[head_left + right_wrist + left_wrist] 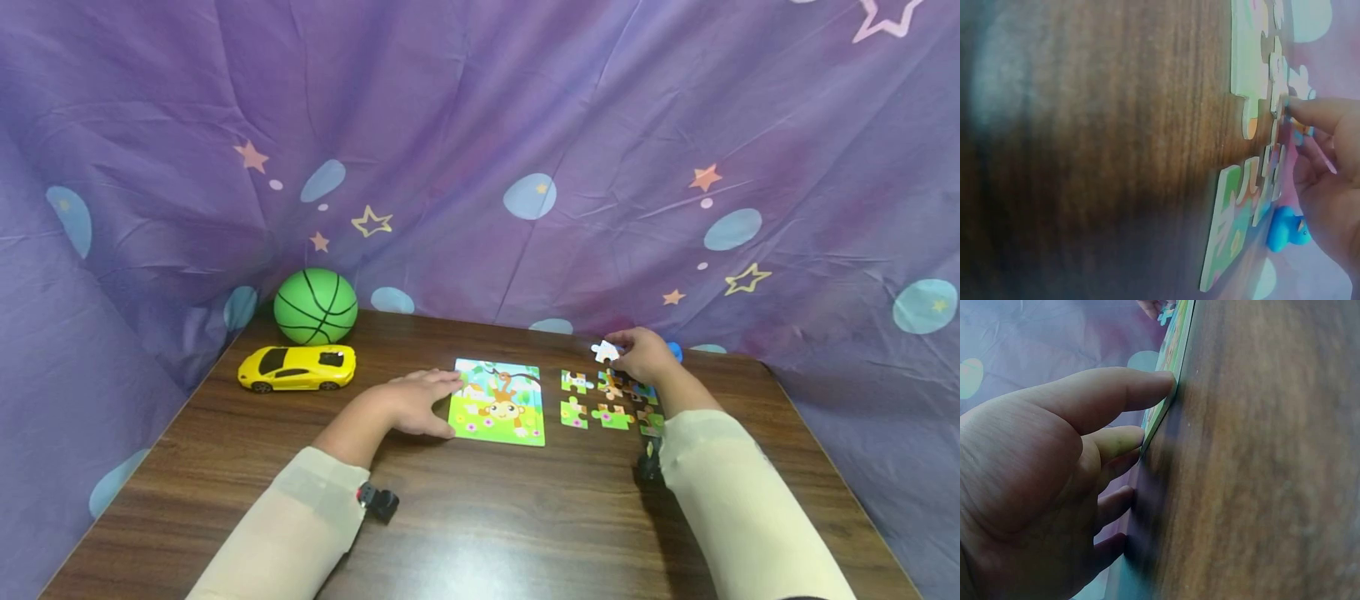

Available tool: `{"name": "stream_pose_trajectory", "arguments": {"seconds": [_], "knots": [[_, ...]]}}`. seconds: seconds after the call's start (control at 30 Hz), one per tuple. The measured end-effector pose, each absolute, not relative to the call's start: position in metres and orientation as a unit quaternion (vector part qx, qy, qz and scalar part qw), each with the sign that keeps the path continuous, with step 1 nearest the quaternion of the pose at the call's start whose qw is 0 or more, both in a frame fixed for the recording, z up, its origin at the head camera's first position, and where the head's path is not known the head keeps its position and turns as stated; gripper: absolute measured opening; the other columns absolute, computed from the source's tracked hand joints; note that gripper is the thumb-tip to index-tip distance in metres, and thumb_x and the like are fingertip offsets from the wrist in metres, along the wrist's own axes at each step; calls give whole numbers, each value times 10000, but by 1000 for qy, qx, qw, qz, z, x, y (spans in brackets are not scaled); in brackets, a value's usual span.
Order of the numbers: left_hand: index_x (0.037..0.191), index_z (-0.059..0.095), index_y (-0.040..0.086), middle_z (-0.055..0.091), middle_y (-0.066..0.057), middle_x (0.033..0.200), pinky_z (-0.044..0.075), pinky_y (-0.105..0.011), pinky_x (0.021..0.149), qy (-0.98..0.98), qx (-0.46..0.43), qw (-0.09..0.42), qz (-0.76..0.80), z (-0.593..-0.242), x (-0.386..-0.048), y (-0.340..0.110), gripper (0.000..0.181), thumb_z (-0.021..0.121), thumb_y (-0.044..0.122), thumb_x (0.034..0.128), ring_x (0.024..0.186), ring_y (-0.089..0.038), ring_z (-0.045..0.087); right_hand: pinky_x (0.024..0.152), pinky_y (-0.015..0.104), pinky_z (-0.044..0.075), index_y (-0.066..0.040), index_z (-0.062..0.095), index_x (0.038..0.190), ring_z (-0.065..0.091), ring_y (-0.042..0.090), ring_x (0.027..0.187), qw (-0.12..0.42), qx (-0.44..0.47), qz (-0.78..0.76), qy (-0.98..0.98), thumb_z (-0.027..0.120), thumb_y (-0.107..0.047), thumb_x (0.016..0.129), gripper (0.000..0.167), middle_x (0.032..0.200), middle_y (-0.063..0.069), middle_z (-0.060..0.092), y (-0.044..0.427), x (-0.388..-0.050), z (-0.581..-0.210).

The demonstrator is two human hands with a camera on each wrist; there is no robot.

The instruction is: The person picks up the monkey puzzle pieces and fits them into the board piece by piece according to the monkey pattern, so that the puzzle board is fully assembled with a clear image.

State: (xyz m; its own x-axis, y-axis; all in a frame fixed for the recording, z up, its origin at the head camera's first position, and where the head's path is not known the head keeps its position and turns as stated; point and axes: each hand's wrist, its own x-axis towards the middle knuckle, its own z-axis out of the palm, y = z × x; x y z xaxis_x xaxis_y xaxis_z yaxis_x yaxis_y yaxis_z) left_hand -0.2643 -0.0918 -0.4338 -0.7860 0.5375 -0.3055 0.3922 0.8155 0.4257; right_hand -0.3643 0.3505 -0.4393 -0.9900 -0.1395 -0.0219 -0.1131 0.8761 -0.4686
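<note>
A square puzzle board [498,421] with a monkey picture lies flat near the middle of the table. My left hand [416,404] touches its left edge, fingers extended and thumb at the near corner. In the left wrist view the thumb [1129,394] meets the board's edge. Right of the board, my right hand [647,357] pinches a jigsaw piece [603,352] between thumb and fingers, above the far row. Several loose jigsaw pieces [613,418] lie in rows beneath and in front of that hand, partly hidden by it.
A yellow toy car [296,368] stands at the left, with a green ball [316,307] behind it. Beyond the right hand sits a blue toy bird [1285,228]. A purple patterned cloth [465,167] hangs around the wooden table [465,517].
</note>
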Motion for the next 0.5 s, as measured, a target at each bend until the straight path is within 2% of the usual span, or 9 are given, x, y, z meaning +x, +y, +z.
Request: {"name": "stream_pose_trajectory", "arguments": {"seconds": [0.13,0.3,0.5], "knots": [[1696,336,273,223,61,1808,177,-645,1351,929,251,211,170,-434,-264,-91,894,735,505,931,1694,-335,145,967,497,514,24,654,1417,574,350,1083,22,-65,-241,968,773,-68,903,535,1240,245,624,350,-363,-440],[1698,330,280,215,63,1810,170,-650,1351,930,249,213,168,-434,-264,-92,890,729,510,937,1695,-337,136,1122,606,494,1,634,1440,622,446,1240,27,-57,-268,961,723,-77,975,480,1427,304,631,350,-361,-441],[1700,322,287,208,67,1812,164,-652,1352,930,247,214,168,-434,-264,-92,890,727,510,940,1695,-337,135,1173,619,462,-63,651,1445,620,460,1337,4,-57,-310,949,716,-128,1006,449,1448,264,662,343,-358,-437]]}}
